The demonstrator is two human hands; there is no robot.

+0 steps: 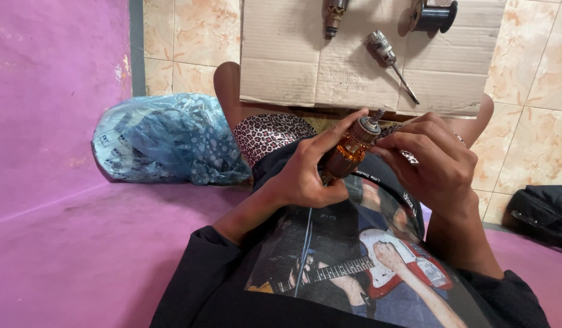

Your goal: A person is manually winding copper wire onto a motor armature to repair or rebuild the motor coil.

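Observation:
A motor armature (350, 150) with copper-orange windings and a grey metal shaft end is held in front of my chest. My left hand (305, 173) wraps around its lower body, with the forefinger stretched along its side. My right hand (435, 161) closes over its upper end by the commutator, fingers curled on the metal tip. Whether the right hand also holds a small tool is hidden by the fingers.
A sheet of cardboard (281, 54) lies on the tiled floor ahead, carrying a second armature (385, 54) with a long shaft, a metal chuck part (334, 15) and a dark round part (434, 15). A blue plastic bag (165, 140) sits left, a black bag (545, 212) right.

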